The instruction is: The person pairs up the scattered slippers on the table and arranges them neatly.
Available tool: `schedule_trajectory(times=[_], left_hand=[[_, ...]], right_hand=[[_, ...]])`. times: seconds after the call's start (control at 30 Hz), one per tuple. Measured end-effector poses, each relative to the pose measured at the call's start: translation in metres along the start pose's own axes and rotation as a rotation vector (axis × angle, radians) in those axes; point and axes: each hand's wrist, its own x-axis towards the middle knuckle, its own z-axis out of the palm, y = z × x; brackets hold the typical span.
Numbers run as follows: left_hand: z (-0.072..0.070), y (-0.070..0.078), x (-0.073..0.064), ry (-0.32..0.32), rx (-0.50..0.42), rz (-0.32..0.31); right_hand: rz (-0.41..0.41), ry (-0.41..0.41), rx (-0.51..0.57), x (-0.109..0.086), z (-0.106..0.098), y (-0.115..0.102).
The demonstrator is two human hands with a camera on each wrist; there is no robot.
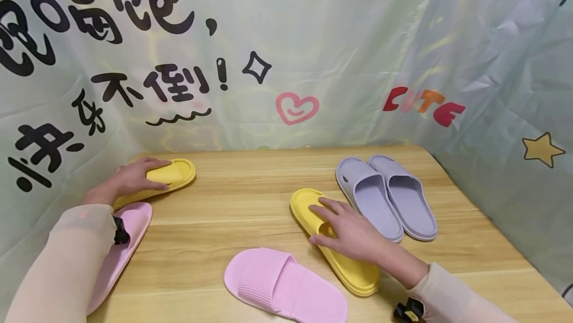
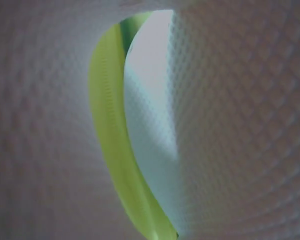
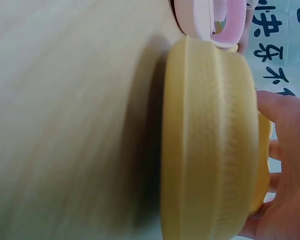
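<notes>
My left hand (image 1: 134, 178) grips a yellow slipper (image 1: 182, 171) across its strap at the far left, fingers over the top and thumb along the near side. In the left wrist view, sleeve fabric hides most of the scene, leaving a strip of the yellow slipper (image 2: 115, 135). Right of centre, my right hand (image 1: 351, 228) holds another yellow slipper (image 1: 362, 278) around its strap, the toe pointing away and left. From the right wrist, that slipper's heel (image 3: 207, 140) fills the middle, with fingers beyond it.
A pink slipper (image 1: 313, 290) lies at the front centre, another pink one (image 1: 112, 258) under my left forearm. Side by side at the back right stand two lavender slippers (image 1: 371, 198). A printed cloth (image 1: 349, 64) encloses the wooden table (image 1: 201, 243) at the back and sides.
</notes>
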Motion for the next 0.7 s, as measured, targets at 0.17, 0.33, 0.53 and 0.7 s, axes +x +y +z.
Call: schedule_trajectory(times=[0.17, 0.33, 0.53, 0.7], left_hand=[[-0.005, 0.009, 0.003, 0.07, 0.019, 0.016], [-0.01, 0.018, 0.003, 0.087, 0.029, 0.042], [-0.013, 0.028, 0.005, 0.113, 0.067, 0.054], [-0.015, 0.04, 0.008, 0.141, 0.093, 0.059]], right_hand=[[-0.001, 0.003, -0.006, 0.002, -0.002, 0.0], [0.007, 0.015, -0.006, 0.003, -0.004, 0.001], [0.009, 0.035, -0.001, 0.005, -0.005, 0.003], [0.015, 0.039, -0.001, 0.007, -0.006, 0.004]])
